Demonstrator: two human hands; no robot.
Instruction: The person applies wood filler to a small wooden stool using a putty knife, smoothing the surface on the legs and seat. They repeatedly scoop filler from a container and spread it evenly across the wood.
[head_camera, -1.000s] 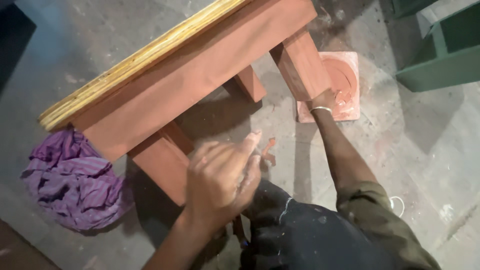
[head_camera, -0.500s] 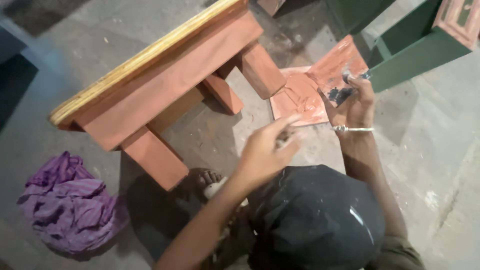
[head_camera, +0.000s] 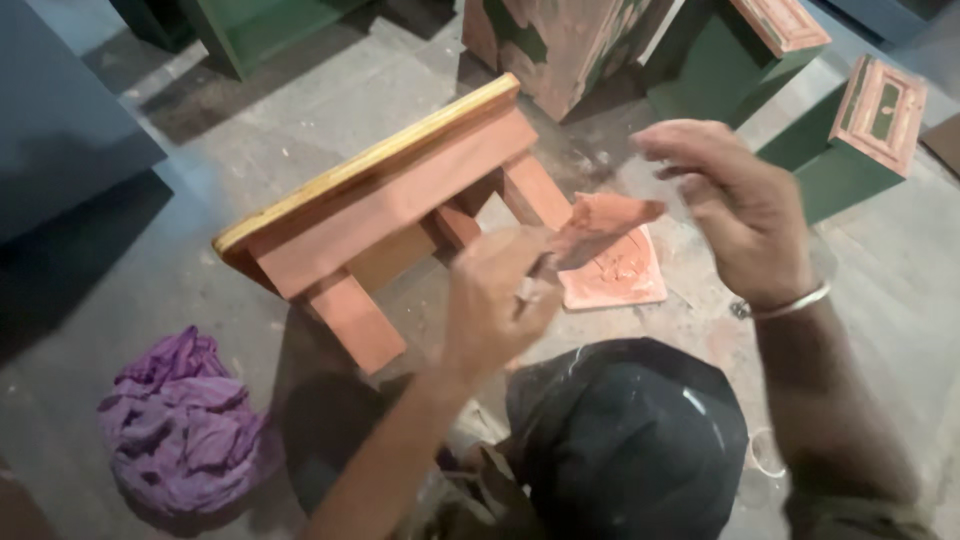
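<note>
Pinching a reddish sheet of sandpaper (head_camera: 600, 225) between thumb and fingers, the left hand (head_camera: 500, 300) sits at the centre of the view, closed on the sheet's lower edge; the sheet stands up from the grip toward two o'clock and its far end is blurred. The right hand (head_camera: 735, 205) hangs at three o'clock of the sheet, fingers spread and loosely curved, palm turned toward the paper and holding nothing; its fingertips are near the sheet's upper corner, though the blur hides whether they touch. A thin metal bangle (head_camera: 790, 303) rings that wrist.

Just below the sheet, at five o'clock, a square reddish pad (head_camera: 625, 275) lies flat on the concrete floor (head_camera: 250, 130). At ten o'clock of the left hand a small wooden stool (head_camera: 390, 215) lies tipped on its side, its yellow-edged top turned away toward eleven o'clock and its reddish-brown legs pointing back toward the hands. A crumpled purple cloth (head_camera: 180, 425) rests on the floor at eight o'clock, well apart from the stool. At six o'clock a dark-trousered knee (head_camera: 630, 430) fills the lower frame. Green and reddish painted boxes (head_camera: 860, 130) stand at one to two o'clock, and a grey panel (head_camera: 60, 120) lies at ten o'clock along the edge.
</note>
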